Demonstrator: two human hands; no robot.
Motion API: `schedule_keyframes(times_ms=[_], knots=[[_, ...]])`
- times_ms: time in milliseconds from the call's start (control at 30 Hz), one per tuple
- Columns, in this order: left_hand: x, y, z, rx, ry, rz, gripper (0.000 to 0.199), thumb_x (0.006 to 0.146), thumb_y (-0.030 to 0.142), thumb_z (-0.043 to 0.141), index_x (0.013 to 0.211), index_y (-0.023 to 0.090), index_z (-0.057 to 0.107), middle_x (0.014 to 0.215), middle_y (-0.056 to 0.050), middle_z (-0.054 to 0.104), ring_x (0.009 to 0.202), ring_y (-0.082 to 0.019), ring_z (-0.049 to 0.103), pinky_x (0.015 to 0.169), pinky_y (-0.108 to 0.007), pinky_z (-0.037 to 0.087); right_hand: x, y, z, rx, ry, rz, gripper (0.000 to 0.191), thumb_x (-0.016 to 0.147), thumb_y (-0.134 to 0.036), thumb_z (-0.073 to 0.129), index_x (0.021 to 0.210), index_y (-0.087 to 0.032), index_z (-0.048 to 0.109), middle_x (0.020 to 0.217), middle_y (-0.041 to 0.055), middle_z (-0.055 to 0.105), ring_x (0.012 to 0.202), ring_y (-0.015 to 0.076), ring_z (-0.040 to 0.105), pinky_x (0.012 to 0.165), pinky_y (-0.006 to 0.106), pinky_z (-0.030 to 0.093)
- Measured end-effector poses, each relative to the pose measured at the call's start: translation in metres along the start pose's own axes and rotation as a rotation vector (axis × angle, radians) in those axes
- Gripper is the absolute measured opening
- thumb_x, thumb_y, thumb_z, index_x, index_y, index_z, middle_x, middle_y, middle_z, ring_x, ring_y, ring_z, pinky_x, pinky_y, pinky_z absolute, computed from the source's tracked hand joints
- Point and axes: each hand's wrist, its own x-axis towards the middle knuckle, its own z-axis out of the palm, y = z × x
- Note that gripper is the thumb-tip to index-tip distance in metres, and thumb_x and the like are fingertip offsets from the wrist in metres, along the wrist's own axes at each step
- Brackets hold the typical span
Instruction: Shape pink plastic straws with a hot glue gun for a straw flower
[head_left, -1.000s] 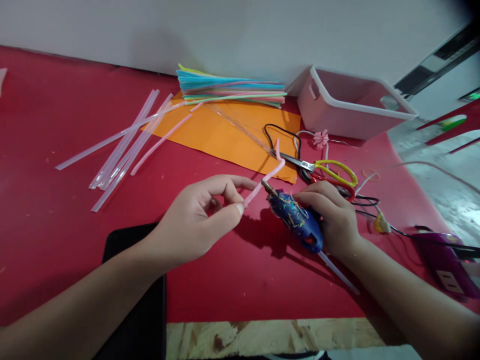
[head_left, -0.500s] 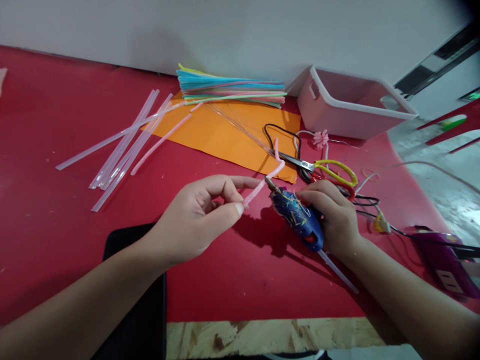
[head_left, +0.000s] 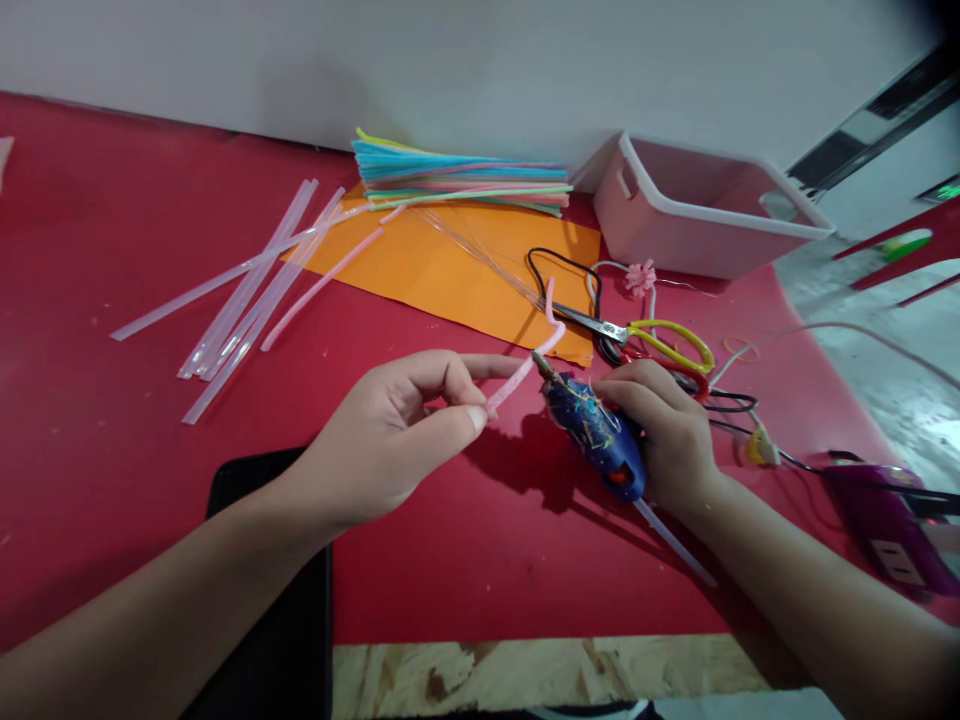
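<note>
Between thumb and fingers, my left hand (head_left: 412, 435) pinches the lower end of a bent pink pipe cleaner (head_left: 512, 384), whose far end curls upward. My right hand (head_left: 667, 430) is wrapped round a blue hot glue gun (head_left: 596, 430) streaked with dried glue. The gun's metal nozzle is at the pipe cleaner's middle stretch; whether they touch I cannot tell. Out of the gun's back end sticks a clear glue stick (head_left: 675, 542). Just beyond my right hand lie scissors (head_left: 671, 345) with one yellow and one red handle.
Several glue sticks (head_left: 255, 265) and a pink pipe cleaner piece lie left of an orange sheet (head_left: 450, 270). Behind it is a bundle of coloured pipe cleaners (head_left: 465, 178). A pink bin (head_left: 682, 220), a purple power strip (head_left: 892, 530) with cords, and a black tray (head_left: 277, 620) surround the hands.
The pipe cleaner's bent far end has shifted slightly left. Both hands keep nearly the same position and grip.
</note>
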Motion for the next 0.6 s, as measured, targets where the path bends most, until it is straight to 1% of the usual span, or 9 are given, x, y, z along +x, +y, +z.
schedule_keyframes(times_ms=[300, 400, 600], knots=[[0.0022, -0.0014, 0.0004, -0.022, -0.013, 0.044, 0.026, 0.086, 0.005, 0.063, 0.066, 0.022, 0.062, 0.109, -0.001, 0.083, 0.129, -0.022, 0.069, 0.088, -0.027, 0.056, -0.0024, 0.0012, 0.0001, 0.019, -0.023, 0.039, 0.010, 0.099, -0.024, 0.060, 0.102, -0.027, 0.069, 0.084, 0.0049, 0.065, 0.077, 0.0214, 0.061, 0.070, 0.037, 0.048], [0.0016, -0.0027, -0.0006, -0.024, -0.014, 0.045, 0.026, 0.085, 0.004, 0.062, 0.066, 0.022, 0.061, 0.112, -0.001, 0.083, 0.129, -0.023, 0.069, 0.088, -0.027, 0.056, -0.0030, 0.0020, 0.0000, 0.037, -0.020, 0.068, 0.009, 0.097, -0.025, 0.062, 0.102, -0.028, 0.070, 0.085, 0.0047, 0.066, 0.078, 0.0220, 0.062, 0.070, 0.037, 0.048], [0.0013, -0.0029, -0.0008, -0.032, -0.016, 0.049, 0.026, 0.084, 0.004, 0.063, 0.065, 0.022, 0.061, 0.112, -0.002, 0.083, 0.130, -0.024, 0.068, 0.089, -0.029, 0.056, -0.0012, 0.0017, -0.0013, 0.032, -0.015, 0.044, 0.009, 0.097, -0.026, 0.063, 0.103, -0.029, 0.069, 0.084, 0.0047, 0.066, 0.078, 0.0224, 0.062, 0.069, 0.037, 0.048]])
